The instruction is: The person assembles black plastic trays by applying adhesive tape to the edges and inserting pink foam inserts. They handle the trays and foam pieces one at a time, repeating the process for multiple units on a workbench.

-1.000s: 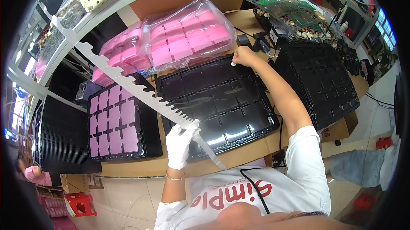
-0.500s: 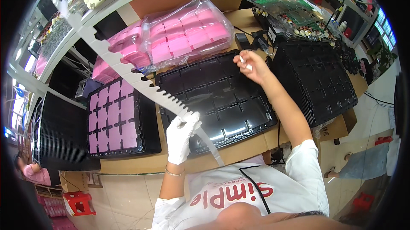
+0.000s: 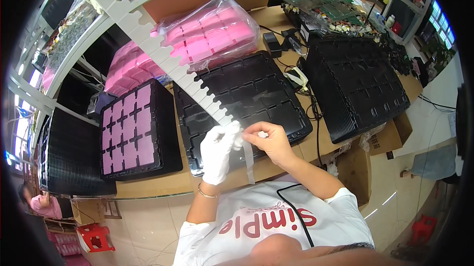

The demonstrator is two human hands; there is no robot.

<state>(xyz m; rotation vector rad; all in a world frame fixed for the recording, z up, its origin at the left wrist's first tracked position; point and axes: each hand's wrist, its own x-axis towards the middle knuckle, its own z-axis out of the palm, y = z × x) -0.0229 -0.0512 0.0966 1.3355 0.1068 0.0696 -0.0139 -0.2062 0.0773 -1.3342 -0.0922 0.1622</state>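
My left hand [image 3: 218, 152], in a white glove, grips the near end of a long white notched strip [image 3: 163, 54] that rises up and away to the upper left. My bare right hand [image 3: 270, 140] pinches a thin clear film tail [image 3: 248, 160] hanging from that same end, right beside the left hand. Both hands hover over the near edge of an empty black compartment tray [image 3: 247, 93] on the cardboard-covered bench.
A black tray [image 3: 136, 128] filled with pink pads lies to the left. Bags of pink pads [image 3: 212, 31] sit behind. A stack of black trays [image 3: 360, 83] stands at the right, with cables and a tape roll [image 3: 296, 76] between. Another person [image 3: 42, 204] is at the lower left.
My right hand came back from the far edge of the tray to the strip's near end and took hold of the film. The strip swung up steeper.
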